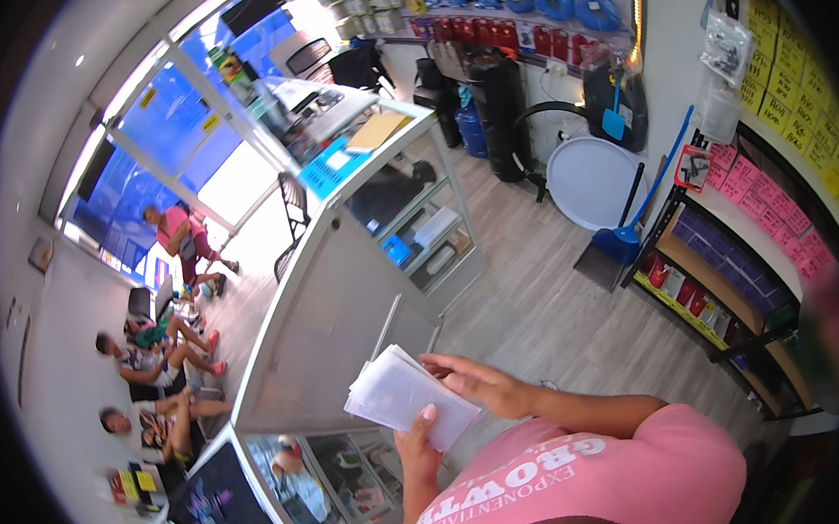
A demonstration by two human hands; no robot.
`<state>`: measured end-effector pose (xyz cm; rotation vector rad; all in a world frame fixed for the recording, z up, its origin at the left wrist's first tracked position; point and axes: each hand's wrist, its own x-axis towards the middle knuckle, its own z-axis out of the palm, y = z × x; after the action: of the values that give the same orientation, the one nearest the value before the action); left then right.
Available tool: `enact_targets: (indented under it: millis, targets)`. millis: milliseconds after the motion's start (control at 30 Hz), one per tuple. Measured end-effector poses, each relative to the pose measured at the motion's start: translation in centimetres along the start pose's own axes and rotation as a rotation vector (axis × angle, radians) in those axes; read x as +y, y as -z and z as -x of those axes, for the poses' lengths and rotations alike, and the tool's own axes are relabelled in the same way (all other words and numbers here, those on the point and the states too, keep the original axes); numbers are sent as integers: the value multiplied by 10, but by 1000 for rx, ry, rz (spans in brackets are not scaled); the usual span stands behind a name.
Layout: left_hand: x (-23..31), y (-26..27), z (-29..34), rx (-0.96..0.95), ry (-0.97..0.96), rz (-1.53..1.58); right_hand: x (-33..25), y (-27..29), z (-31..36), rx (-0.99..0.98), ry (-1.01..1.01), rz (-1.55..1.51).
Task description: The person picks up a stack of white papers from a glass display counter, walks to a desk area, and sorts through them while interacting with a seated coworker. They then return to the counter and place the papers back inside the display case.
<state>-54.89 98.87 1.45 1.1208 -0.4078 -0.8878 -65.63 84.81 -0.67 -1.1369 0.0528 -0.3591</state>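
Observation:
A stack of thin white sheets (397,392) is held up in front of my chest; its edges are slightly fanned at the top left. I cannot tell whether they are paper slips or thin plastic sleeves. My left hand (422,437) grips the stack from below, thumb flat on the front face and the other fingers hidden behind. At the stack's right edge is my right hand (483,385), with its fingers stretched out toward the sheets. The fingertips lie at the upper right edge; whether they touch it is hard to tell.
A glass display counter (339,237) runs ahead and left, bearing a blue tray (329,169) and a brown envelope (376,131). Shelves (720,277) with pink and yellow labels stand right. A blue dustpan (615,244) and round white panel (592,183) are nearby. Several people sit at left.

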Motion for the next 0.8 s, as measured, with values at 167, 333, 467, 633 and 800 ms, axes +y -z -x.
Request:
enact_targets:
  millis: [167, 333, 467, 633, 800]
  targets:
    - [6, -98, -147, -23, -52, 232, -87, 161, -33, 207, -96, 137]
    - [4, -171, -312, -154, -33, 193, -140, 309, -92, 287, -88, 168]
    - [-30, -248, -459, -188, 112, 170, -166, 431, -158, 385, -116, 226]
    - [-109, -401, -728, 85, 108, 681, -226, 577, -223, 677, -128, 263]
    - [-113, -481, -960, 238, -156, 716, -282, 691, -313, 704, -113, 265]
